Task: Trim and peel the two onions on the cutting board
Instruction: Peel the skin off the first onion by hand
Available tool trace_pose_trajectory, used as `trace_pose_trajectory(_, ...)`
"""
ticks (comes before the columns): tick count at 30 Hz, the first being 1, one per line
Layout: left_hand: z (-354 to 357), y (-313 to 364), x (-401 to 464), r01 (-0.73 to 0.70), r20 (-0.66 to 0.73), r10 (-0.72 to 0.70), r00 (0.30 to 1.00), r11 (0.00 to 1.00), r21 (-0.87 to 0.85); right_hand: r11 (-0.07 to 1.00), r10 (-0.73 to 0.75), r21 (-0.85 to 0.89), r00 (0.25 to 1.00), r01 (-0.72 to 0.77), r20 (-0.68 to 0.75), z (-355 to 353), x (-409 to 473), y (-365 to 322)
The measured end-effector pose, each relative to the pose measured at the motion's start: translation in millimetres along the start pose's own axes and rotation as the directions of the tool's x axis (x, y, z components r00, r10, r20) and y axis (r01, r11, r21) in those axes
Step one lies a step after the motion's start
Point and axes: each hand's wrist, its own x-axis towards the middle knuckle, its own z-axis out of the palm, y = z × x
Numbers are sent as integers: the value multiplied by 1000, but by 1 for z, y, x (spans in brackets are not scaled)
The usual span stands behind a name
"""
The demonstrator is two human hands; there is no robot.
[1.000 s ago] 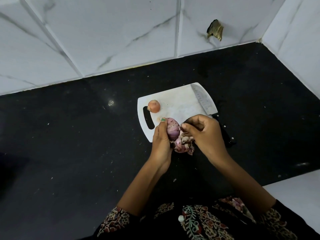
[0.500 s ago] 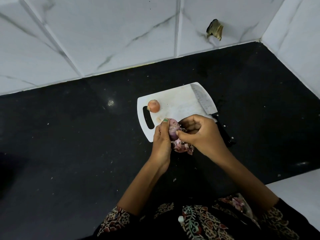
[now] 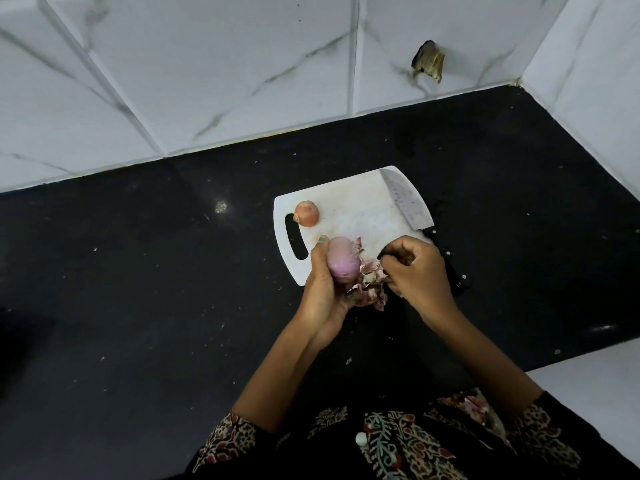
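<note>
My left hand (image 3: 323,282) grips a pale purple onion (image 3: 342,260) over the near edge of the white cutting board (image 3: 353,213). Its top half is bare and smooth. Loose papery skin (image 3: 369,285) hangs from its right and lower side. My right hand (image 3: 420,271) pinches that skin with curled fingers, just right of the onion. A second, smaller orange-brown onion (image 3: 307,213) lies unpeeled on the board beside the handle slot. A knife (image 3: 407,200) rests along the board's right edge, its black handle partly hidden behind my right hand.
The board sits on a black countertop (image 3: 138,289) that meets a white marble-tiled wall (image 3: 207,64) at the back and right. A white surface (image 3: 595,379) lies at the lower right. Small specks dot the counter.
My right hand has pulled the skin down and to the right, away from the onion. More of the onion's smooth purple surface now shows. The left hand kept its grip.
</note>
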Motion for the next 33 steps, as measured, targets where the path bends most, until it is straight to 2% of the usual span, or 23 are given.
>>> trace_pose_trajectory(4,2,5,-2,26,-45,-27,999,999,-18,993,0,-115,1000,2,16,-3,2,2)
trace_pose_trajectory(7,4,5,-3,26,-68,-22,997,998,52,999,-14,-37,994,18,111,-3,-6,-13)
trace_pose_trajectory(9,6,7,-6,29,-73,-24,997,997,68,996,-70,69,978,58,197,-3,-11,-24)
trace_pose_trajectory(11,5,8,-7,36,-109,-26,994,996,86,989,-137,92,956,117,258,-1,-13,-30)
trace_pose_trajectory(13,6,11,-10,43,-123,-33,992,996,78,982,-184,80,952,169,243,0,-12,-31)
trace_pose_trajectory(16,6,10,-8,26,-100,-22,995,999,37,987,-143,94,983,133,115,0,-7,-24)
trace_pose_trajectory(18,6,10,-6,34,-106,-37,994,999,-29,996,-71,48,997,70,33,-1,-2,-13)
trace_pose_trajectory(21,4,10,-3,28,-95,-37,995,994,-104,998,-13,-66,1000,12,-15,-2,3,4)
trace_pose_trajectory(24,5,9,-3,38,-91,-46,995,995,-87,962,-84,-260,996,87,26,-4,3,9)
trace_pose_trajectory(26,6,9,-3,39,-87,-44,995,997,-59,933,-129,-332,990,142,61,-3,1,5)
trace_pose_trajectory(28,7,8,-5,25,-80,-27,996,999,-28,940,-163,-295,985,172,53,-2,-1,-1)
trace_pose_trajectory(30,8,9,-6,0,-93,2,996,1000,19,970,-148,-186,988,154,48,-2,-6,-13)
trace_pose_trajectory(33,10,10,-8,-35,-177,54,983,994,107,997,-76,-11,986,78,146,-1,-14,-31)
